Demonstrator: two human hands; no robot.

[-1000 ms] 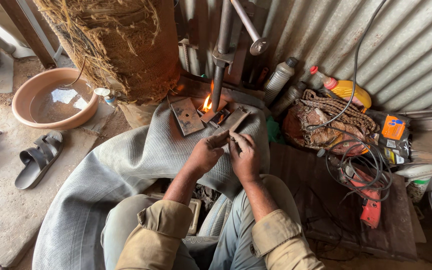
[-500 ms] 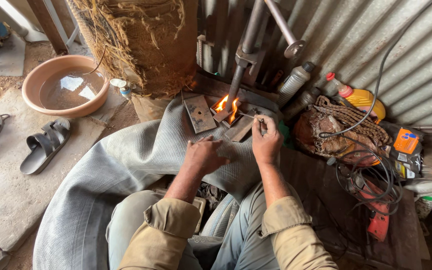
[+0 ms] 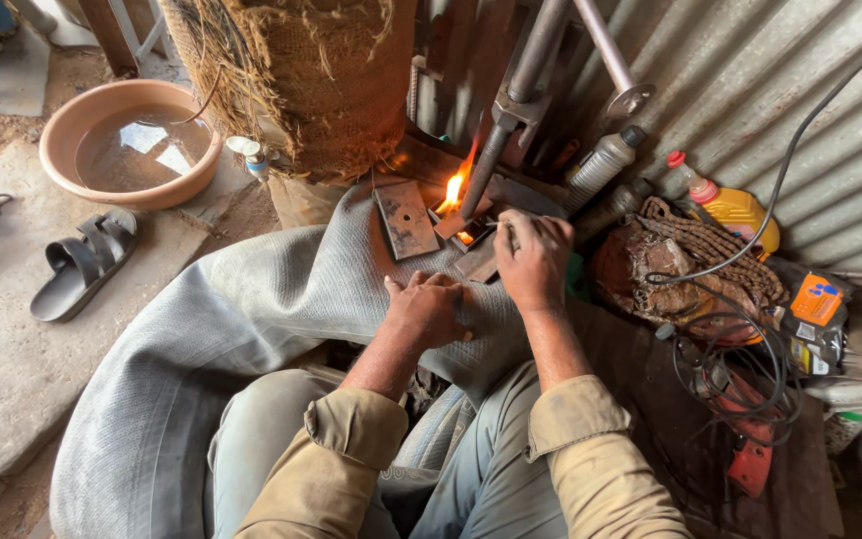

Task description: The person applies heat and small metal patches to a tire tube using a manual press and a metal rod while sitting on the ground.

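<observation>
While your left hand [image 3: 429,307] lies flat, fingers together, pressing the grey rubber tube [image 3: 251,299], keep that patch taut. Your right hand [image 3: 533,262] is curled shut; what it grips I cannot tell. Just beyond its knuckles burns the small flame [image 3: 451,190], under the press screw [image 3: 496,150], so keep your fingertips low and clear of it.

Rough roadside repair workshop: corrugated metal wall [image 3: 810,90], open flame [image 3: 451,190], oily chain [image 3: 700,245], red drill [image 3: 750,449], dirt floor [image 3: 12,150].
</observation>
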